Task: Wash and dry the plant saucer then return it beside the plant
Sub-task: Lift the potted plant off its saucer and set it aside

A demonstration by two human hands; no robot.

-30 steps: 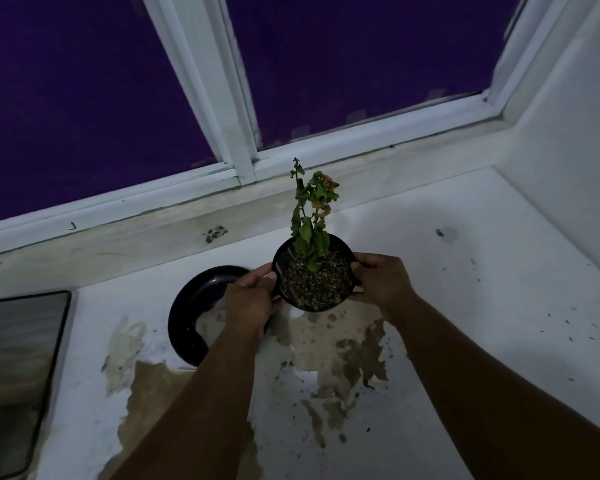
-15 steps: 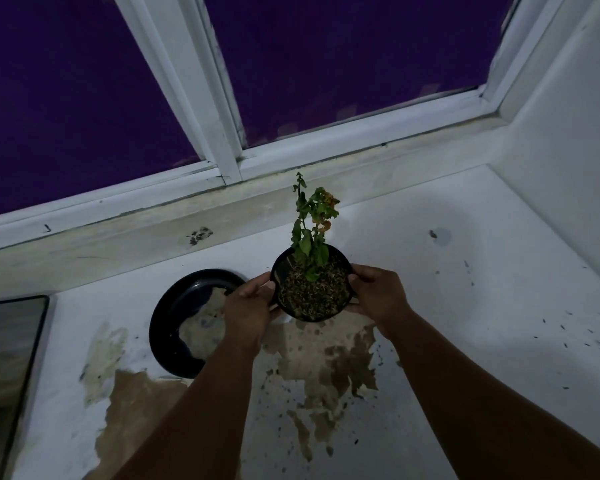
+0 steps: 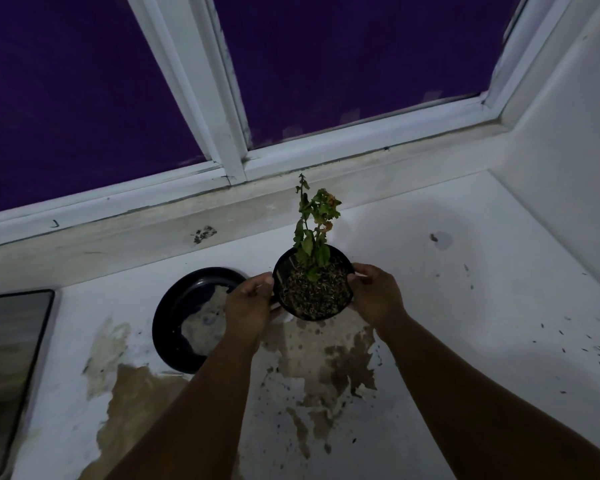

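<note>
Nearest, stained white sill [image 3: 465,341]. Farther, left hand [image 3: 248,306] and right hand [image 3: 378,296] gripping opposite sides of round black plastic pot [image 3: 312,292] with small green plant [image 3: 314,223]. Left, just beside, round black plastic saucer [image 3: 174,313], dirt-caked. Beyond, white window frame [image 3: 222,140].

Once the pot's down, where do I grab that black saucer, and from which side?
Take the saucer by its raised rim on the left or near edge, coming from above. It lies flat on the sill, so only the rim offers a pinch. The left hand and the pot cover its right edge. Keep it level: pale residue sits inside.
</note>
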